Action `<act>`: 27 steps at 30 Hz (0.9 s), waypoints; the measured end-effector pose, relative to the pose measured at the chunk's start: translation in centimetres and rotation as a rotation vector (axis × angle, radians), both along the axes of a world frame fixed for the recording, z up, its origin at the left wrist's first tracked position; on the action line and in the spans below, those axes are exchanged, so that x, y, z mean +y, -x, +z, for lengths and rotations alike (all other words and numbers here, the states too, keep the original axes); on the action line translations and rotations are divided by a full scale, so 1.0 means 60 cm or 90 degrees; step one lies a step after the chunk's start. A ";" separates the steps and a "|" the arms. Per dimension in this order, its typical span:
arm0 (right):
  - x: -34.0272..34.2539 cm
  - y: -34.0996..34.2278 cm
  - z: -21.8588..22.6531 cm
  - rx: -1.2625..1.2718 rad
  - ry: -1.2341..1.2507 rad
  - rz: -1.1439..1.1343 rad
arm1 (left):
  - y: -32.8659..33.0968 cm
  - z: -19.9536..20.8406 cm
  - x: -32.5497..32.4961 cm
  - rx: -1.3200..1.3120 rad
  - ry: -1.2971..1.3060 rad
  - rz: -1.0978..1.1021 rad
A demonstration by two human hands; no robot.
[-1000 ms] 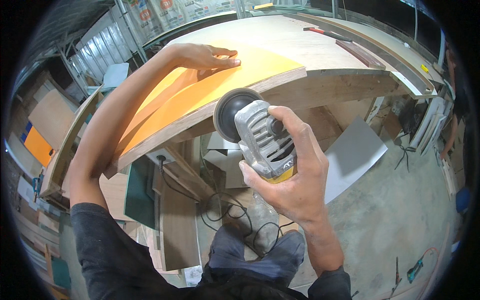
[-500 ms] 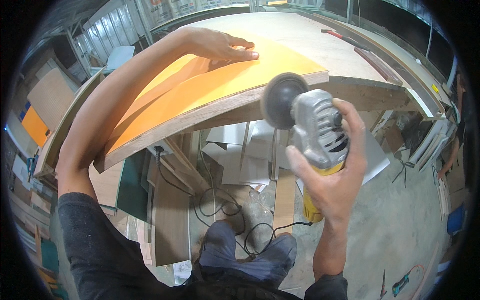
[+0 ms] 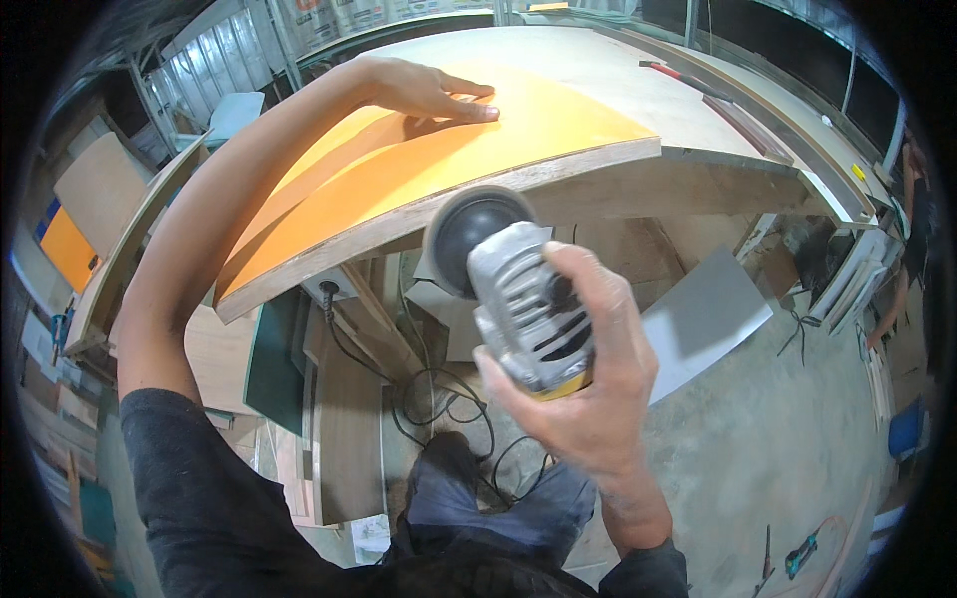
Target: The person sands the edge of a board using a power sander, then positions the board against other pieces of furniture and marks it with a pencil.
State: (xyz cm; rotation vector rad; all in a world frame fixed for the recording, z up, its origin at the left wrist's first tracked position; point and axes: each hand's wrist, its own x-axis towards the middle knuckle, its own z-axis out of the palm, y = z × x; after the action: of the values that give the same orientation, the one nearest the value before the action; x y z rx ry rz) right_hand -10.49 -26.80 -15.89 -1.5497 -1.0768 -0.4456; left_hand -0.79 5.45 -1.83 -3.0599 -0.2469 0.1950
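Note:
An orange-faced wooden panel [image 3: 543,125] lies on the workbench, its bare wood edge turned toward me. My left hand [image 3: 429,95] rests on its orange face with fingers stretched out, and my left arm curves around the panel's left end. In my right hand [image 3: 603,389] is a dusty grey and yellow angle grinder [image 3: 523,299], gripped around its body. The grinder's round dark disc [image 3: 474,234] is at the panel's near edge, around the middle of its length. Whether the disc touches the wood I cannot tell.
A red and black hand tool [image 3: 683,78] lies on the pale bench top [image 3: 588,50]. Below are a looped black cord [image 3: 444,399], wooden boards and a white sheet [image 3: 703,324]. A green tool [image 3: 800,556] lies on the floor at lower right. Another person's arm [image 3: 892,299] shows at far right.
My right hand has carried the grinder leftward along the panel's edge, from near its right end toward the middle. My left hand has shifted slightly left on the orange face.

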 end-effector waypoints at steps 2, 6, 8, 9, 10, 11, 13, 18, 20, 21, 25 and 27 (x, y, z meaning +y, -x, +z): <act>0.002 0.007 0.003 0.005 -0.005 -0.002 | 0.009 -0.007 0.009 -0.042 0.011 -0.025; 0.006 -0.020 -0.001 -0.012 -0.077 -0.026 | 0.016 -0.016 0.018 -0.104 -0.027 -0.069; 0.002 -0.031 0.002 0.013 -0.091 -0.028 | 0.020 -0.014 0.015 -0.080 -0.041 -0.039; 0.001 -0.038 0.004 0.001 -0.097 -0.036 | 0.021 -0.014 0.012 -0.066 -0.047 -0.024; 0.000 -0.046 0.006 -0.010 -0.103 -0.045 | 0.022 -0.014 0.008 -0.064 -0.040 -0.025; 0.000 -0.053 0.007 -0.021 -0.111 -0.050 | 0.024 -0.011 0.005 -0.061 -0.036 -0.024; -0.001 -0.062 0.004 -0.011 -0.110 -0.048 | 0.027 -0.008 -0.002 -0.059 -0.039 -0.020; -0.013 -0.066 0.013 0.000 -0.069 -0.075 | 0.025 -0.006 -0.001 -0.084 -0.027 -0.019; -0.015 -0.070 0.013 0.011 -0.059 -0.088 | 0.021 -0.005 0.003 -0.055 -0.022 -0.015; -0.017 -0.073 0.007 0.048 -0.072 -0.081 | 0.020 -0.004 0.005 -0.043 -0.019 -0.015; -0.032 -0.064 0.001 0.120 -0.110 -0.061 | 0.022 0.003 -0.001 -0.051 -0.030 -0.013; -0.034 -0.051 0.001 0.084 -0.105 -0.055 | 0.016 -0.005 -0.003 -0.043 0.005 -0.009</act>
State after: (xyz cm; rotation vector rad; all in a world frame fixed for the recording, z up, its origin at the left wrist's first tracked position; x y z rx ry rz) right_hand -7.45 -28.84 -15.85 -1.4614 -0.8527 -0.4731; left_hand -1.77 5.27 -2.10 -3.0790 -0.2280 0.0921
